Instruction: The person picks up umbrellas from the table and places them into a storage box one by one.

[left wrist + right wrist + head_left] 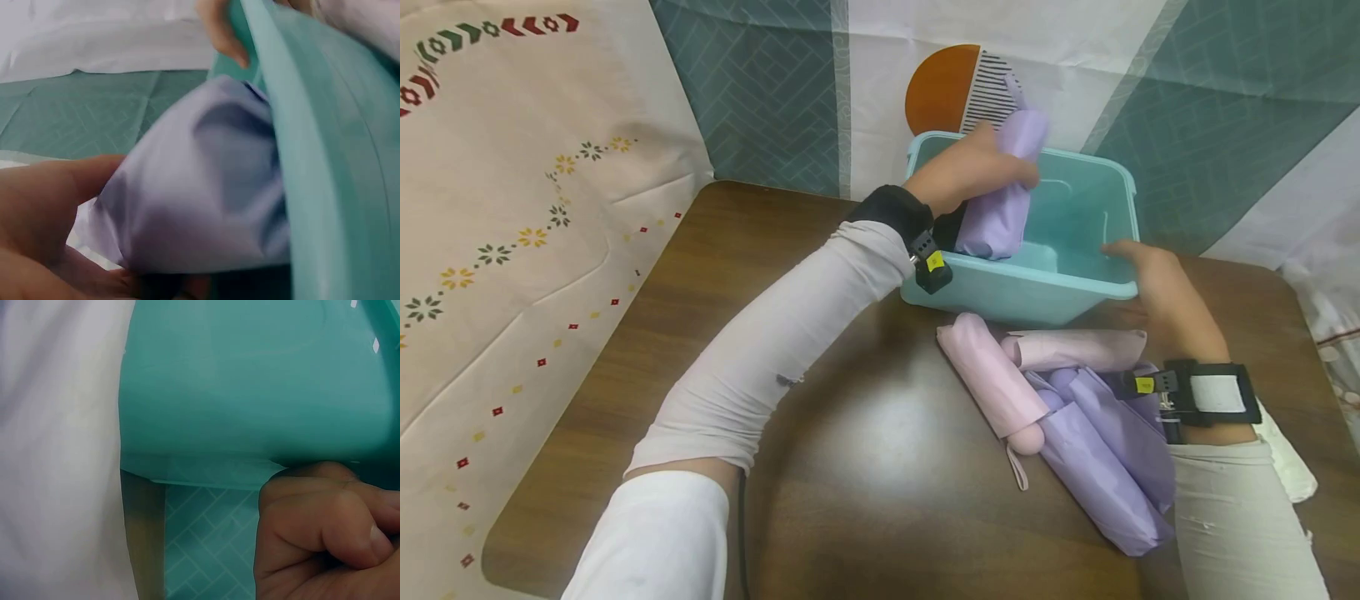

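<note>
White sleeve [658,533] foremost, the left hand's grip [973,171] clamps a lilac folding umbrella [1000,217]; the right hand [1172,287] clasps a teal bin [1015,292].

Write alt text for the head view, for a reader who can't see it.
A person's left hand holds a folded purple umbrella in the mouth of a teal bin, while the right hand grips the bin's rim. In front of the bin, two pink umbrellas and more purple ones lie folded on a brown table.
</note>
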Motion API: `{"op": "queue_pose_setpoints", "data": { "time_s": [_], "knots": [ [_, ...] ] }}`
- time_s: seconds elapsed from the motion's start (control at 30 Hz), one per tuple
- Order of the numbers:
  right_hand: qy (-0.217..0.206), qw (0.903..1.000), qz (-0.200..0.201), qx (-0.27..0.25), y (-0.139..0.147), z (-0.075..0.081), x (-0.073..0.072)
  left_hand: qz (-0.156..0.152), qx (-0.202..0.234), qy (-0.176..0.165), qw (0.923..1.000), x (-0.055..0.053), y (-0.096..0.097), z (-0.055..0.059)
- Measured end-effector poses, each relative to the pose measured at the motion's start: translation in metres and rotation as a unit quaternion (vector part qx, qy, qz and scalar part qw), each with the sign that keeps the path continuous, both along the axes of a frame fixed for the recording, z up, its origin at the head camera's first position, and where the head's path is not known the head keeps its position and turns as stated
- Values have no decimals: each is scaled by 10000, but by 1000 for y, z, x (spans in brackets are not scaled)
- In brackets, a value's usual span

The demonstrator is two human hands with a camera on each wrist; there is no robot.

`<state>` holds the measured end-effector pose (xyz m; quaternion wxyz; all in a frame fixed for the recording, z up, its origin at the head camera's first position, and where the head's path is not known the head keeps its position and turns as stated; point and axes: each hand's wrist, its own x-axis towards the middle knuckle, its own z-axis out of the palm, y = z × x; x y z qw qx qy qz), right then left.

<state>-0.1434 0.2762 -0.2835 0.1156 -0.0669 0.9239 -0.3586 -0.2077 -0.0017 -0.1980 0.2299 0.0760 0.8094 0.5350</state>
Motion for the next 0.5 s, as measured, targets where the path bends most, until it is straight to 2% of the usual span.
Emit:
{"op": "queue_pose_setpoints", "data": {
  "time_s": [0.03, 0.2, 0.33, 0.4, 0.5],
  "knots": [
    [236, 9992, 240, 205, 2, 0, 2, -13, -111, 101, 9999, -1, 0, -1],
    [473, 9981, 336, 211, 2, -1, 5, 96, -1063, 482, 9931, -7, 3, -6],
    [656, 9963, 436, 356, 3, -1, 5, 177, -1599, 404, 9861, -11, 6, -8],
    [807, 9943, 520, 454, 3, -1, 6, 118, -1762, 370, 9836, -12, 5, -9],
    [731, 9954, 472, 407, 3, 0, 7, -15, -1926, 308, 9808, -11, 4, -9]
  ]
}}
